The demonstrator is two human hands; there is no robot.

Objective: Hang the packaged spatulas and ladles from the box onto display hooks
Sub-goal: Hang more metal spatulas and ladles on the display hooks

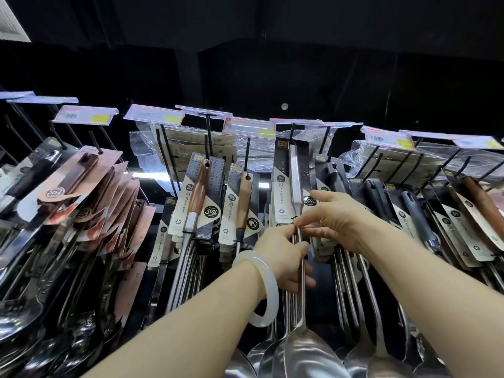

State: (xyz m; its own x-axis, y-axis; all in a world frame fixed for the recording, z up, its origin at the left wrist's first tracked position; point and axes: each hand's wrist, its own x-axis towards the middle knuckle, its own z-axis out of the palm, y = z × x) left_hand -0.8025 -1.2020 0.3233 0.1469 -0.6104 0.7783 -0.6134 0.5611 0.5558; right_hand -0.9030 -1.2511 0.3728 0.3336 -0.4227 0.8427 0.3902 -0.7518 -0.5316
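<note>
A packaged steel spatula (296, 181) with a black-and-white card hangs on a black display hook (291, 132) at the centre. My left hand (283, 257), with a white bangle on its wrist, grips the spatula's steel shaft just below the card. My right hand (335, 216) pinches the card's lower edge with fingertips, right beside my left thumb. The spatula's wide blade (305, 353) hangs low at the bottom centre. The box is not in view.
Rows of packaged utensils fill neighbouring hooks: wood-handled ones (199, 195) to the left, copper-carded ladles (90, 192) far left, black-handled ones (414, 211) to the right. Price tags (248, 128) sit on the hook ends above. Bagged goods hang behind.
</note>
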